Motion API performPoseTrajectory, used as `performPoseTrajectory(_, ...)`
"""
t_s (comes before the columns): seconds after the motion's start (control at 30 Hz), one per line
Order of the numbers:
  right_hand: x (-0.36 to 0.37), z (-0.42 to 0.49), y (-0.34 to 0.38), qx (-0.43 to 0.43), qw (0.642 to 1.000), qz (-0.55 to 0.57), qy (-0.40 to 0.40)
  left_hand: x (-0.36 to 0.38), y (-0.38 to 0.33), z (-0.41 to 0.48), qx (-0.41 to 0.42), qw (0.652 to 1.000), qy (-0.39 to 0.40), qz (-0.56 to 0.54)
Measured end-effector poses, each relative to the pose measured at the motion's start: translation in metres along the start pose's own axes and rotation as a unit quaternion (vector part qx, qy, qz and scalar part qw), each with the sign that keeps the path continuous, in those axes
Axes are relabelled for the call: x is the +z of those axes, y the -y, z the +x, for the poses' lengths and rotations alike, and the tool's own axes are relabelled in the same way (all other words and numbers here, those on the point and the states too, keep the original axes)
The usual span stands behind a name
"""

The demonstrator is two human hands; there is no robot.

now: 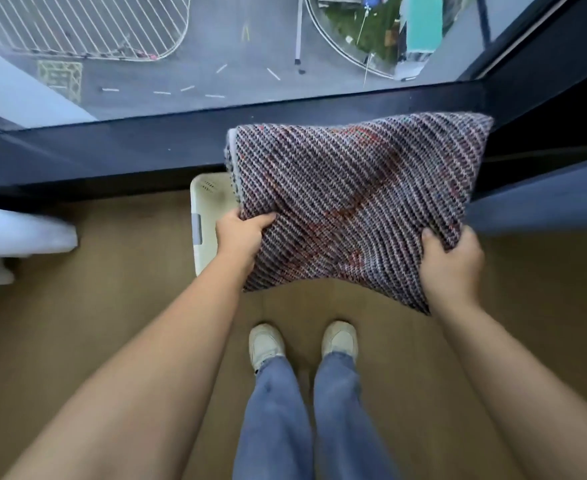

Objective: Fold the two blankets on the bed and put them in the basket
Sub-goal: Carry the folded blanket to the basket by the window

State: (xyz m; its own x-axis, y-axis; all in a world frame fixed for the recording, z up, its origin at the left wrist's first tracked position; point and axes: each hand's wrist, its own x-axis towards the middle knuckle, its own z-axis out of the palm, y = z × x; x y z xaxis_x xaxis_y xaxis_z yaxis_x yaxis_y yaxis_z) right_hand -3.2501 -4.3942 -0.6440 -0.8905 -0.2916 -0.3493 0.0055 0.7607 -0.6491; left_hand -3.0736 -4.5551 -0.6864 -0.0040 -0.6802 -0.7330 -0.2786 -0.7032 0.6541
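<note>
Knitted wool in purple, grey and red, folded into a thick square: that's the blanket [350, 202], held out in mid-air above the white basket [203, 216] by the window. The left hand [240, 237] pinches the near left corner, fingers curled under and thumb on top; the right hand [449, 261] clamps the near right edge the same way. Only the basket's left rim shows, the rest is hidden beneath the bundle, so I can't tell what's inside. To land this well, keep both grips level, lower it straight down so the folds stay stacked, and let go only once the bundle rests flat.
</note>
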Motion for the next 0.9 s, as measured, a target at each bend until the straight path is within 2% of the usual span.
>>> performPoseTrajectory(0.2,0.114,0.022,-0.058,-0.015,0.997,-0.032,0.067,-0.03,0.073,0.098,0.012,0.996,-0.069,0.055)
performPoseTrajectory(0.37,0.172,0.03,-0.087,-0.037,0.987,-0.068,0.142,-0.057,0.109,0.149,0.045,0.971,-0.123,0.198)
performPoseTrajectory(0.5,0.204,0.045,-0.098,-0.013,0.966,-0.169,0.195,-0.059,0.118,0.179,0.068,0.941,-0.139,0.301)
performPoseTrajectory(0.6,0.219,0.056,-0.101,0.008,0.939,-0.261,0.224,-0.055,0.124,0.192,0.058,0.922,-0.117,0.364)
performPoseTrajectory(0.7,0.228,0.064,-0.104,0.012,0.93,-0.285,0.233,-0.046,0.127,0.197,0.052,0.9,-0.112,0.419)
performPoseTrajectory(0.77,0.231,0.065,-0.107,0.011,0.935,-0.272,0.227,-0.039,0.128,0.195,0.078,0.89,-0.121,0.434)
performPoseTrajectory(0.8,0.233,0.063,-0.107,-0.012,0.94,-0.265,0.216,-0.037,0.129,0.192,0.12,0.871,-0.119,0.462)
performPoseTrajectory(0.83,0.234,0.058,-0.106,-0.065,0.939,-0.269,0.204,-0.035,0.131,0.19,0.183,0.835,-0.104,0.508)
performPoseTrajectory(0.9,0.237,0.047,-0.103,-0.222,0.906,-0.304,0.193,-0.032,0.138,0.187,0.311,0.733,-0.024,0.604)
